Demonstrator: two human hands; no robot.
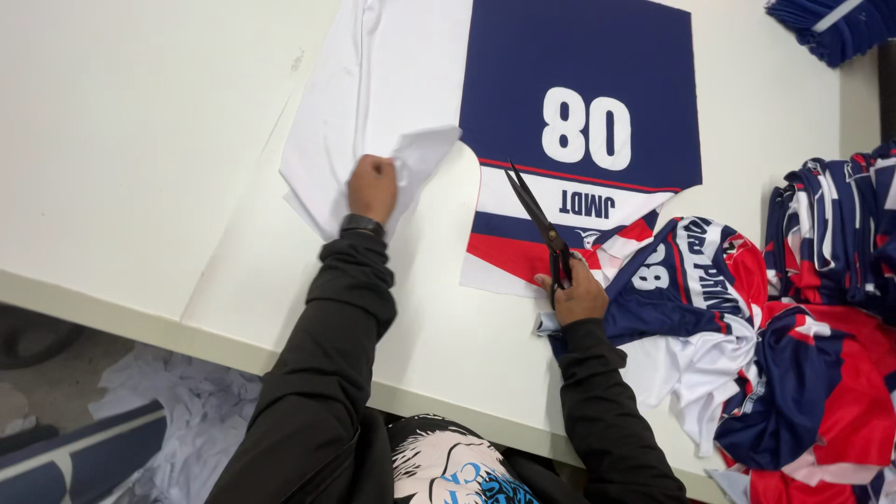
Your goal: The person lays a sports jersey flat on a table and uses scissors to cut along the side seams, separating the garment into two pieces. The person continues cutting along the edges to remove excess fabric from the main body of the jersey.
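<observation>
My left hand (372,187) is closed on the edge of a white strip of cloth (373,84) that lies across the white table (121,140). My right hand (579,294) grips black scissors (537,219), whose blades are parted and point up and to the left over a printed cloth panel (579,103). The panel is navy with white digits, and has white, navy and red bands at its near end. Both arms wear black sleeves.
A heap of cut navy, red and white printed pieces (784,355) fills the table's right side. More folded navy cloth (831,23) sits at the far right corner. White scraps (187,420) and a navy strip lie on the floor below the table edge.
</observation>
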